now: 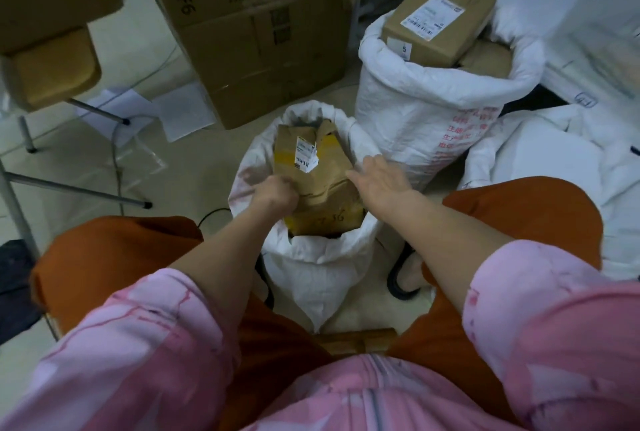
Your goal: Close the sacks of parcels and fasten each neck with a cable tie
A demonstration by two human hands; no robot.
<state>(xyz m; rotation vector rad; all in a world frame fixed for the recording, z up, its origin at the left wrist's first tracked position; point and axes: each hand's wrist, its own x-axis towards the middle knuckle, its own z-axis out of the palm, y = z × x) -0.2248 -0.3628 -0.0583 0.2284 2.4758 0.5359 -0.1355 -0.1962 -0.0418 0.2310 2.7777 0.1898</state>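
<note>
A white woven sack (311, 267) stands open between my knees, its rim rolled down. A crumpled brown paper parcel (322, 170) with a white label sticks out of its mouth. My left hand (275, 193) is curled at the parcel's left edge, gripping the parcel beside the sack's rim. My right hand (379, 182) lies flat with straight fingers on the parcel's right side. Behind, a second white sack (433, 108) with red print stands open, and a labelled cardboard box (440, 14) rises from it. No cable tie is visible.
A large brown carton (256, 25) stands at the back. A chair (52, 66) with metal legs is at the left, with papers and a cable on the floor. More white sacks (554, 153) lie at the right. A black sandal (407, 274) sits beside the near sack.
</note>
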